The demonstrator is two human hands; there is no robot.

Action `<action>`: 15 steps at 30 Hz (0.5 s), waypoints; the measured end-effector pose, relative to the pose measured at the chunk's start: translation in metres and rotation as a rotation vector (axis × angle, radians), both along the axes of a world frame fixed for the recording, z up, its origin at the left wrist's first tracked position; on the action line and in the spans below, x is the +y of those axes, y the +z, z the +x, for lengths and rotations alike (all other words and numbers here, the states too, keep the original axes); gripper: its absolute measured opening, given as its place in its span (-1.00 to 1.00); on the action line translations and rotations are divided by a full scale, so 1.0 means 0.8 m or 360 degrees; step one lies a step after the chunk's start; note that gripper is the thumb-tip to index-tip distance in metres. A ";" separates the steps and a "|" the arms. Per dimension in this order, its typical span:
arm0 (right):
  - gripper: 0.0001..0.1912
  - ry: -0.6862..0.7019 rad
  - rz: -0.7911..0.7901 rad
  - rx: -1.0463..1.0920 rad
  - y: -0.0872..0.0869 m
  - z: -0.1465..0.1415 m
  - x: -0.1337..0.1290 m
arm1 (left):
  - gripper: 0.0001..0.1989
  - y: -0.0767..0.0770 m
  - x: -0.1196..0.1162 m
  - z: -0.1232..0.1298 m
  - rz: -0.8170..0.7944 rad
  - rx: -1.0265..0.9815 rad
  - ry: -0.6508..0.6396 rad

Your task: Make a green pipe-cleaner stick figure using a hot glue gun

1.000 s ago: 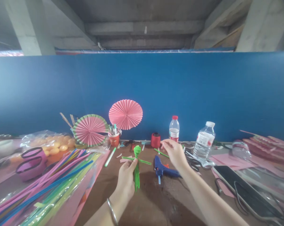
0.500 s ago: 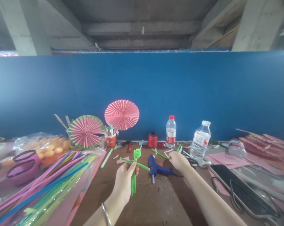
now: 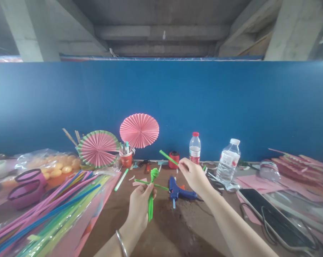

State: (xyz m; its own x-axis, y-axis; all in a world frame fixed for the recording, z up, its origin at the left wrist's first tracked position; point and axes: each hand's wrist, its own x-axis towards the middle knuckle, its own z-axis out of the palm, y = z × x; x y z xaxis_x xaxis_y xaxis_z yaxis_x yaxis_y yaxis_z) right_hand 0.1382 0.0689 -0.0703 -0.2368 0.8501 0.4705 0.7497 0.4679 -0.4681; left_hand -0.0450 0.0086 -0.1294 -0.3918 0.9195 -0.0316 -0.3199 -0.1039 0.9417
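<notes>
Over the brown counter [image 3: 167, 232], I'm watching the right hand [image 3: 195, 175] pinching a just-lifted, straight green fuzzy stem [image 3: 167, 156] and the left hand [image 3: 140, 202] pinching a green, coil-headed fuzzy figure [image 3: 150, 204], leaving neither free.

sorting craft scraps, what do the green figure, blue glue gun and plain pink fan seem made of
Green figure: perhaps fuzzy pipe cleaner, matte; thin strands coil at its head. Blue glue gun: likely hard plastic, smooth; rigid molded-looking body. Plain pink fan: seemingly paper, matte, crisp folds radiating from its centre.
</notes>
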 end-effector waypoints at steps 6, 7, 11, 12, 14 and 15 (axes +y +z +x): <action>-0.89 0.0489 -0.0062 0.0421 -0.004 -0.060 -0.063 | -0.81 0.005 -0.004 0.001 0.0050 -0.0070 0.0038; -0.85 0.0523 -0.0074 0.0451 -0.010 -0.068 -0.069 | -0.83 0.005 -0.005 0.002 0.0055 -0.0078 0.0036; -0.76 0.0454 0.0144 0.0271 -0.032 -0.082 -0.075 | -0.85 0.005 -0.007 0.004 0.0076 -0.0067 0.0009; -0.75 0.0418 0.0211 0.0206 -0.036 -0.082 -0.073 | -0.84 0.005 -0.008 0.004 0.0082 -0.0060 0.0003; -0.74 0.0364 0.0295 0.0104 -0.042 -0.080 -0.069 | -0.81 0.005 -0.009 0.005 0.0090 -0.0045 -0.0004; -0.73 0.0350 0.0316 0.0069 -0.044 -0.079 -0.067 | -0.80 0.005 -0.009 0.006 0.0091 -0.0038 -0.0005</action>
State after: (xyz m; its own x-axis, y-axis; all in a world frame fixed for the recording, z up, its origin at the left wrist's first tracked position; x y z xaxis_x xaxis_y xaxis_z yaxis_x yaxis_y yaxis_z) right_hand 0.0751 0.0149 -0.1055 -0.3813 0.6709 0.6360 0.6012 0.7026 -0.3807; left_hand -0.0402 0.0012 -0.1253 -0.3887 0.9213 0.0118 -0.3429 -0.1566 0.9262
